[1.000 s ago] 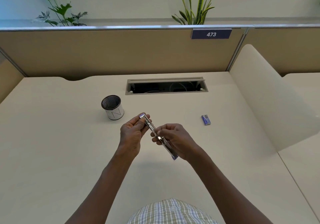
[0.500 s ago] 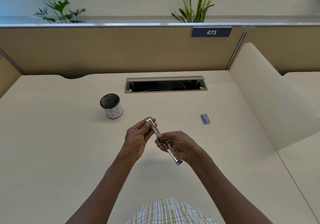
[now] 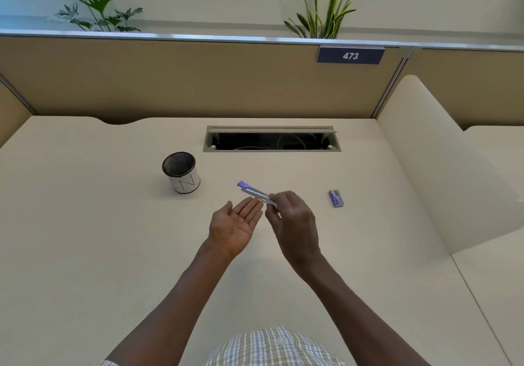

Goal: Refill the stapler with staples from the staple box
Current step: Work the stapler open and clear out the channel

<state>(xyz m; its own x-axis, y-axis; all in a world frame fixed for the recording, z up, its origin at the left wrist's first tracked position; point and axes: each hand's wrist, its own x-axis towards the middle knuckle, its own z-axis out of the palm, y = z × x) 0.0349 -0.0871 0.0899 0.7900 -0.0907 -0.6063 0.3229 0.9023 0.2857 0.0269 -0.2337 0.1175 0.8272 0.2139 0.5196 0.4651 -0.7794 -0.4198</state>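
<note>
A: Hands?
B: Right hand [image 3: 293,224] pinches the stapler [image 3: 256,193] at its near end, lifted off the tabletop [image 3: 85,238], purple tip angled up-left. Left hand [image 3: 235,224] spread, palm up, fingertips just beside the stapler; can't tell if touching.
A: Staple box?
B: Box [image 3: 336,198] lies on the tabletop, right of the hands, apart from them. Mesh cup [image 3: 181,172] stands to the left.

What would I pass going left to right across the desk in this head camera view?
White mesh-lined pen cup → open left hand, palm up → slim silver and purple stapler → right hand gripping the stapler's end → small blue staple box → cream curved side divider.
</note>
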